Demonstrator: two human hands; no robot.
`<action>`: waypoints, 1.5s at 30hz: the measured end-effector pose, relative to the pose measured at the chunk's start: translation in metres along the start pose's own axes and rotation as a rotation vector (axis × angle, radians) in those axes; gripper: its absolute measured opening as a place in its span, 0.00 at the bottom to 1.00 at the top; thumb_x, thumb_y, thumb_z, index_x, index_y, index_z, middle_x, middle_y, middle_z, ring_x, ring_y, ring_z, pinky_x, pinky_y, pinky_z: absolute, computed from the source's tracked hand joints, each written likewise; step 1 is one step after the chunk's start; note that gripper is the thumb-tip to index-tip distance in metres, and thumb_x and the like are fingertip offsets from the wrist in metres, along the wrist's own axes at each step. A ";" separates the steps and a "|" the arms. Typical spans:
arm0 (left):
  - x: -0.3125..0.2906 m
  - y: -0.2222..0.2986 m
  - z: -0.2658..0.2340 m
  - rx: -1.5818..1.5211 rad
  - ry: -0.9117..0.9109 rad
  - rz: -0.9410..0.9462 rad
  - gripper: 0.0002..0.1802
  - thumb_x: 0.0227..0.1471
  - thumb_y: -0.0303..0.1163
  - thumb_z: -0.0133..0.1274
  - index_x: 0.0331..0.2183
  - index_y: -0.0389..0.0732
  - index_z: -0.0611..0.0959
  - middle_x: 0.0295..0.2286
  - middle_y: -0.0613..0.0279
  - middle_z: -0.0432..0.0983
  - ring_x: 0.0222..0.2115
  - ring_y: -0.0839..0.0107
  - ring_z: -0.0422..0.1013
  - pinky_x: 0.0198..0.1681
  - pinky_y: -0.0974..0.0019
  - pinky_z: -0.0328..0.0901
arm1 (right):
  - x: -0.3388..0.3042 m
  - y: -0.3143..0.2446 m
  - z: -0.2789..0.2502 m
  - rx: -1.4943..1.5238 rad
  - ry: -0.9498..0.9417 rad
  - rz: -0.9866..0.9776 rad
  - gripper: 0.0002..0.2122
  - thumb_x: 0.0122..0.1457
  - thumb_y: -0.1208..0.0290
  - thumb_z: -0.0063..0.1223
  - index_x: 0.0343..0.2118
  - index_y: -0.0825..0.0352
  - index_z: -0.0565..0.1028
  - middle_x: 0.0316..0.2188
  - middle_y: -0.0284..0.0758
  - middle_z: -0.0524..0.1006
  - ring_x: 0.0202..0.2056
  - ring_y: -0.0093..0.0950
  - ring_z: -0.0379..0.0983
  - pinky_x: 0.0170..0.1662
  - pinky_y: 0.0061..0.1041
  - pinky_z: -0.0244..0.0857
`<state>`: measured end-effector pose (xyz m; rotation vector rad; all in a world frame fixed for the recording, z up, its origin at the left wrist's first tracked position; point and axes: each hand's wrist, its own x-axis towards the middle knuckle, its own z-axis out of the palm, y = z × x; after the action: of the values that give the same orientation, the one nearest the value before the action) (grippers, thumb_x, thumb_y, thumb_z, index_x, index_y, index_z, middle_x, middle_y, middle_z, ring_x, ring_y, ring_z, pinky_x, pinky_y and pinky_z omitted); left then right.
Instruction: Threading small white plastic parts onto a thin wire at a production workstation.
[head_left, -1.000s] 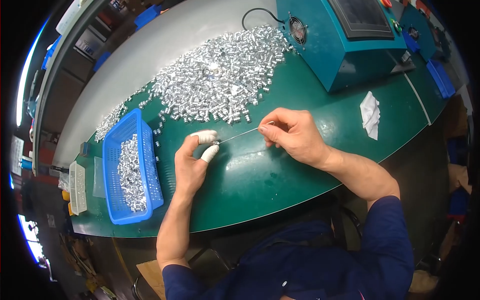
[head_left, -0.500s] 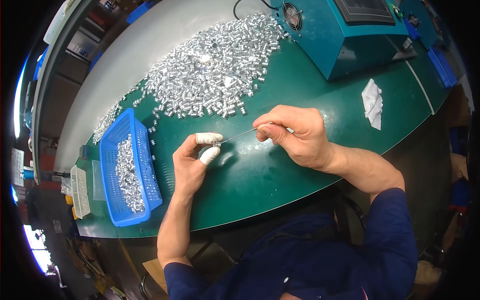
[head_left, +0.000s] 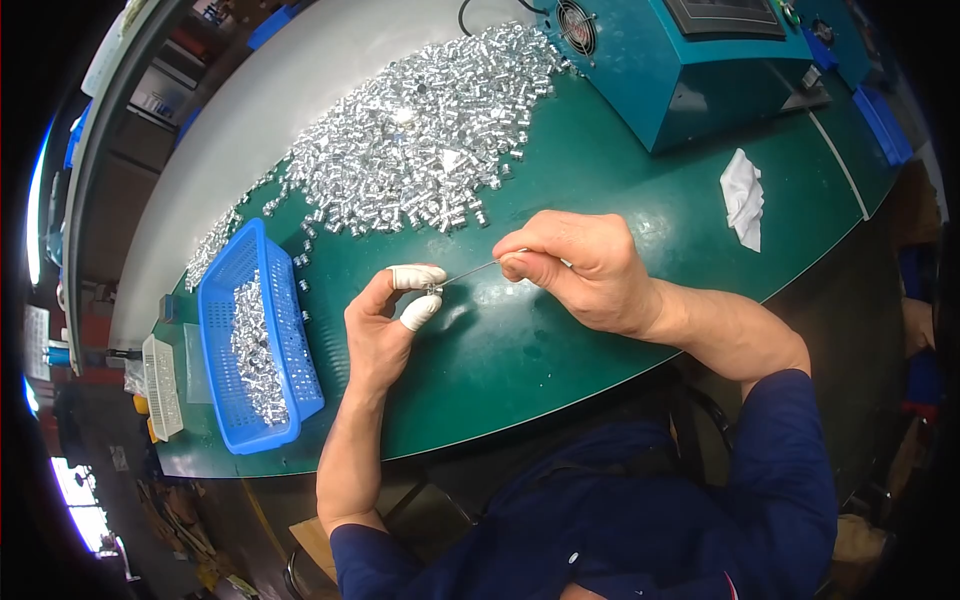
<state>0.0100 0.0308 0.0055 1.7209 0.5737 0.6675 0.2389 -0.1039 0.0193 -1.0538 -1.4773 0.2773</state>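
Between the white-covered thumb and finger of my left hand (head_left: 385, 320) sits a small shiny metal part (head_left: 434, 289). My right hand (head_left: 590, 270) pinches a thin metal rod (head_left: 470, 272), whose far tip meets the part; whether it goes inside is too small to tell. Both hands are held above the green tabletop (head_left: 520, 350). Beyond them lies a big heap of similar silvery parts (head_left: 410, 140). A blue perforated basket (head_left: 308, 385), holding more of these parts, stands to the left of my left hand.
At the far right is a teal machine (head_left: 670, 100) with a fan and a screen. A crumpled white cloth (head_left: 742, 200) lies in front of it. Left of the blue basket stands a smaller white basket (head_left: 163, 385). The table's curved front edge runs near my body.
My right hand has shifted slightly left, toward my left hand, along with the rod. My left hand keeps its grip on the metal part, almost unmoved.
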 end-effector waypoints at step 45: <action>-0.005 0.011 0.007 0.574 0.060 0.353 0.09 0.48 0.24 0.65 0.34 0.35 0.83 0.33 0.57 0.81 0.37 0.65 0.78 0.43 0.66 0.70 | 0.003 0.023 0.003 0.443 -0.329 0.996 0.10 0.61 0.67 0.60 0.38 0.69 0.79 0.22 0.35 0.78 0.27 0.27 0.77 0.30 0.27 0.70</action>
<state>0.0115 0.0197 0.0143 2.3808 0.5385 0.8584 0.2465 -0.0879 0.0045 -1.3330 -0.9707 1.4651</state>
